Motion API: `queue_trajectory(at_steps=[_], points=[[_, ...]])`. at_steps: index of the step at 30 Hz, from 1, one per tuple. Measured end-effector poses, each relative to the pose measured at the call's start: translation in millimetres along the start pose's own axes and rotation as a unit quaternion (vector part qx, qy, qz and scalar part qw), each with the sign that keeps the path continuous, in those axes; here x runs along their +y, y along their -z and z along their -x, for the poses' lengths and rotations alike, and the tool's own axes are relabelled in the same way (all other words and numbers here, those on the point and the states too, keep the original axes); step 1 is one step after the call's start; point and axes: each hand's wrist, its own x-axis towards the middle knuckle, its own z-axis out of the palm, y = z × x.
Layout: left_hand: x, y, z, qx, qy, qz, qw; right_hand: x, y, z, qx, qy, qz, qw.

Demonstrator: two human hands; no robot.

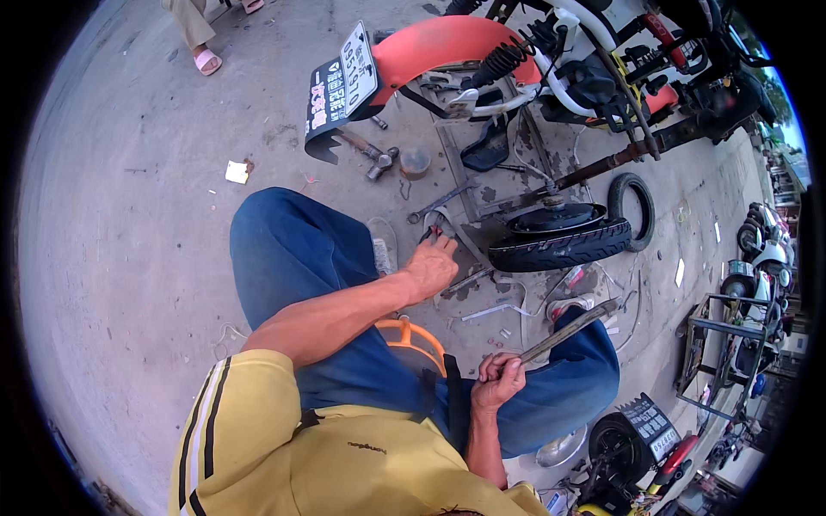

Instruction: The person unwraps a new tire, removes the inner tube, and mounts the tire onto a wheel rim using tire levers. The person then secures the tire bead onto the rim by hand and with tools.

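Out on the grey concrete ground (pixel 138 215), the left hand (pixel 430 267) has its fingers closed around a small red-and-dark tool (pixel 435 230); the right hand (pixel 499 383) grips one end of a long flat bar (pixel 571 330), which slants up over the right knee; just ahead sits a wheel with a black tyre (pixel 559 245), a loose tyre (pixel 632 211) close beside it; scattered nearby, a hammer (pixel 384 162), a wrench (pixel 443 199) and a scrap of yellow paper (pixel 237 172); above them looms a two-wheeler with a red mudguard (pixel 456 45); over on the right, parked scooters (pixel 766 245) line the yard behind a metal rack (pixel 727 322); top left, another person's foot in a pink slipper (pixel 207 62).
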Motion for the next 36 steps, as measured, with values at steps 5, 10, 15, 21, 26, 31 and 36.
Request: queue_trajectory(at_steps=[5, 10, 15, 21, 26, 31, 36], points=[[-3.1, -10.0, -31.4, 0.007, 0.054, 0.128, 0.990, -2.6, 10.5, -1.8, 0.022, -0.031, 0.040, 0.998], [40.2, 50.9, -51.6, 0.115, -0.082, 0.253, 0.957, -2.8, 11.8, 8.6, 0.057, -0.026, 0.064, 0.996], [53.9, 64.3, -61.8, 0.137, -0.125, 0.292, 0.938, 1.6, 10.3, 8.8, 0.053, -0.025, 0.073, 0.996], [33.9, 25.7, -41.6, 0.087, -0.108, 0.190, 0.972, 3.2, 15.9, 7.0, 0.061, -0.037, 0.055, 0.996], [31.3, 21.1, -38.5, 0.044, 0.016, 0.186, 0.981, -13.9, 18.1, -19.3, 0.121, -0.069, 0.025, 0.990], [60.5, 16.6, -78.7, 0.094, 0.048, 0.237, 0.966, -49.7, 44.5, -72.3, 0.250, 0.016, -0.044, 0.967], [82.3, -0.8, -125.3, 0.185, 0.053, 0.332, 0.923, -94.9, 70.9, -129.5, 0.313, 0.120, -0.049, 0.941]])
